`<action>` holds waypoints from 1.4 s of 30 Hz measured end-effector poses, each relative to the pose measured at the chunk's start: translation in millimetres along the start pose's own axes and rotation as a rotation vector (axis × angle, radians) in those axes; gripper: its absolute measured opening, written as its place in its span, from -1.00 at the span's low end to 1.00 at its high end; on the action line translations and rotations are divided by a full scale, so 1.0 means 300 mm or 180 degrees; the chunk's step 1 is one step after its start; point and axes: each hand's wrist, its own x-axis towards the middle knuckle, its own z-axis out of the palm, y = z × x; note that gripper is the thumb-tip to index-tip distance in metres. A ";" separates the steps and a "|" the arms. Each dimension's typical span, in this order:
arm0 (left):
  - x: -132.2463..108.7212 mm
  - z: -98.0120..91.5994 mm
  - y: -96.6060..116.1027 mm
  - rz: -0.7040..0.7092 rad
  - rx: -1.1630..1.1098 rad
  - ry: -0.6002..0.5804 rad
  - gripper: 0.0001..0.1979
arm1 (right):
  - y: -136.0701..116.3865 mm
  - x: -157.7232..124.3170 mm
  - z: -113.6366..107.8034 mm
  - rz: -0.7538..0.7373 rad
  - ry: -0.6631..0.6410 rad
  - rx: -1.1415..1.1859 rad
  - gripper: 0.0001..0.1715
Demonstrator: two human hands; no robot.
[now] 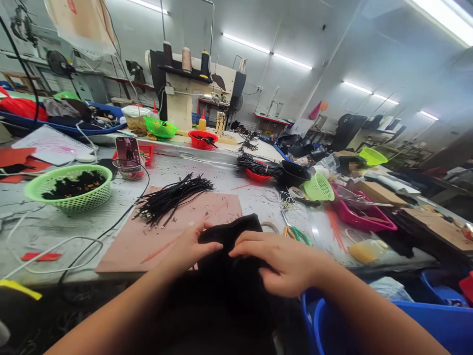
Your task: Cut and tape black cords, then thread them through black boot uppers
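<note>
Between my hands, at the table's near edge, is a piece of black fabric (236,228), its lower part lost in the dark below. My left hand (194,246) grips its left side, thumb on top. From the right, my right hand (275,259) pinches the fabric with bent fingers. Just beyond lies a pinkish board (214,209) on the table. A bundle of thin black cords (172,197) with pale tips rests on that board. To the right of the fabric are scissors (295,234) with green and yellow handles.
A green basket (70,190) of black pieces stands left, near a propped phone (127,153). Behind are a red bowl (203,139) and a sewing machine (185,93) with thread cones. At right sit a magenta basket (364,217) and, lower, a blue bin (388,320).
</note>
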 end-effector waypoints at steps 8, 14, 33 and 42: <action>-0.012 0.059 0.034 0.0190 0.0184 0.0400 -0.80 | 0.017 0.037 0.009 -0.0626 0.0343 -0.1203 -0.89; -0.024 0.111 0.042 0.0382 -0.0084 0.0619 -0.77 | 0.034 0.073 0.052 -0.0043 0.0481 -0.0815 -0.90; -0.047 0.128 0.014 -0.0317 -0.1297 0.0221 -0.67 | 0.090 0.081 0.034 0.0811 0.0577 0.0449 -0.93; -0.041 0.120 0.005 -0.0119 -0.1286 0.0048 -0.71 | 0.098 0.075 0.039 0.1026 0.0708 0.0571 -0.94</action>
